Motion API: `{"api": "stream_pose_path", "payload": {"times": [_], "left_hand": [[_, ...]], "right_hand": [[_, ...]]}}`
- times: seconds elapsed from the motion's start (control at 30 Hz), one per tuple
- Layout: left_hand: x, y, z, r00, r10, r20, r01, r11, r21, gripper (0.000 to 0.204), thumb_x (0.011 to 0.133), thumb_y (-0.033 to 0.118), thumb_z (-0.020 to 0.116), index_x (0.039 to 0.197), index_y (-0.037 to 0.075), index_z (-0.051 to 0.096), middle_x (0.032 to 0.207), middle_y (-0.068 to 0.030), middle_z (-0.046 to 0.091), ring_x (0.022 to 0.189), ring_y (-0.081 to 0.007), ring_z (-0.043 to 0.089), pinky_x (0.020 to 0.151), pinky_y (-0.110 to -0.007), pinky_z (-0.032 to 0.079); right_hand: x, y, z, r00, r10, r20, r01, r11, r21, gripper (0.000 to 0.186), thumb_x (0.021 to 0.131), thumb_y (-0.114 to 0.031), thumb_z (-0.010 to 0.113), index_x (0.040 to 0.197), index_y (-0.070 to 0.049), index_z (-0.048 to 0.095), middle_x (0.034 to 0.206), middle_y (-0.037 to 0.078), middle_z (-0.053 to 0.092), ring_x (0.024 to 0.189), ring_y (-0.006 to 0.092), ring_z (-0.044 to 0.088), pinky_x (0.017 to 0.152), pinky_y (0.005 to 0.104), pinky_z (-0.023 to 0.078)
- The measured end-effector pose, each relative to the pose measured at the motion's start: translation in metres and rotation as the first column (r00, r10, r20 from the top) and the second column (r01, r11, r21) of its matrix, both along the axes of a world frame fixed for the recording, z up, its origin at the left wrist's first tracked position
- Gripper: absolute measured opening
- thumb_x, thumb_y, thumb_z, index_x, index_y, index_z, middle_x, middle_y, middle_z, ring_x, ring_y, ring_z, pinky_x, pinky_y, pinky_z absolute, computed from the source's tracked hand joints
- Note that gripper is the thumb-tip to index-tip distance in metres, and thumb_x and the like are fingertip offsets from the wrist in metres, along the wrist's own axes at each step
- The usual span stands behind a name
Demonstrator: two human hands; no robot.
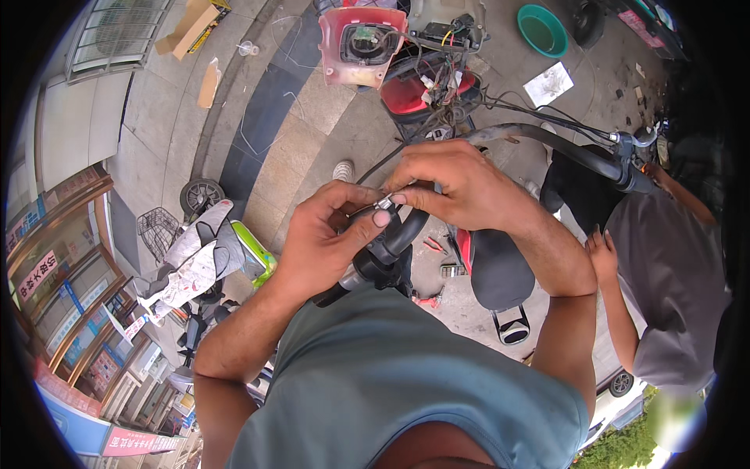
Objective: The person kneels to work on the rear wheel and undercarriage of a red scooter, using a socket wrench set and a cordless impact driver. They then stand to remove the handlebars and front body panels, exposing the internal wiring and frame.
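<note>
Both my hands meet at the left part of a black handlebar (pixel 408 228). A small silver fitting (pixel 384 202) sits on the black lever clamp there, between my fingertips. My left hand (pixel 324 234) is closed round it, thumb on the near side and fingers beyond. From the right, my right hand (pixel 461 184) pinches at the fitting's far end with thumb and index finger. A thin black cable (pixel 383 163) runs up past those fingertips; whether they hold it I cannot tell. Below the clamp is the black grip (pixel 334 295).
Loose wires (pixel 445 86) hang by a red-and-white scooter panel (pixel 363 48) ahead. Another person in a grey shirt (pixel 664 281) works at the bar's right end, near a silver brake lever (pixel 647 137). Red-handled pliers (pixel 434 245) and a green basin (pixel 542 31) lie on the ground.
</note>
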State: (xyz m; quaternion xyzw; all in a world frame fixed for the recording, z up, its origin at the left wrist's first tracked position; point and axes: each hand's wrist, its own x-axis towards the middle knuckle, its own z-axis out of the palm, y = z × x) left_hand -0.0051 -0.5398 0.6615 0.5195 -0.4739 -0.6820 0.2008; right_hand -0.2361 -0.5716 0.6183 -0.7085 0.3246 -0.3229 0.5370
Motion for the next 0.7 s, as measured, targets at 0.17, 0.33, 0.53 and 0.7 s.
{"api": "stream_pose_path", "payload": {"times": [0.17, 0.33, 0.53, 0.7], "left_hand": [[-0.011, 0.003, -0.003, 0.968, 0.197, -0.155, -0.177, 0.975, 0.137, 0.012, 0.092, 0.001, 0.068, 0.1, -0.001, 0.059, 0.095, -0.0052, 0.066, 0.089, -0.0077, 0.061, 0.078, -0.025, 0.05], [-0.012, 0.006, -0.005, 0.96, 0.223, -0.169, -0.202, 0.97, 0.132, 0.013, 0.09, 0.0, 0.07, 0.099, -0.001, 0.06, 0.092, -0.0045, 0.065, 0.087, -0.0085, 0.061, 0.075, -0.024, 0.05], [-0.01, 0.003, -0.011, 0.997, 0.059, 0.056, -0.038, 0.946, -0.323, 0.015, 0.083, 0.003, 0.076, 0.094, -0.003, 0.068, 0.08, -0.009, 0.062, 0.07, -0.0165, 0.061, 0.064, -0.028, 0.048], [-0.004, -0.001, -0.008, 0.997, -0.051, 0.065, 0.065, 0.966, -0.25, 0.014, 0.082, 0.003, 0.076, 0.093, -0.002, 0.069, 0.079, -0.0108, 0.061, 0.067, -0.0189, 0.061, 0.059, -0.03, 0.047]], "right_hand": [[-0.001, -0.011, 0.002, 0.999, 0.041, 0.036, -0.04, 0.999, -0.024, 0.017, 0.081, -0.003, 0.07, 0.095, -0.002, 0.06, 0.084, 0.013, 0.063, 0.082, 0.0355, 0.063, 0.069, 0.0436, 0.049], [0.004, -0.017, 0.005, 0.995, 0.086, 0.052, -0.086, 0.996, 0.0, 0.016, 0.079, -0.001, 0.07, 0.092, -0.003, 0.06, 0.081, 0.012, 0.061, 0.08, 0.0349, 0.062, 0.068, 0.0436, 0.047], [-0.001, -0.017, 0.008, 0.994, 0.099, 0.048, -0.1, 0.995, 0.018, 0.02, 0.075, 0.0, 0.072, 0.092, -0.004, 0.062, 0.079, 0.01, 0.06, 0.078, 0.0342, 0.059, 0.068, 0.0436, 0.047], [0.004, -0.017, 0.009, 0.993, 0.118, 0.013, -0.118, 0.992, 0.034, 0.02, 0.076, 0.0, 0.072, 0.092, -0.005, 0.063, 0.08, 0.01, 0.06, 0.078, 0.034, 0.059, 0.068, 0.0433, 0.047]]}}
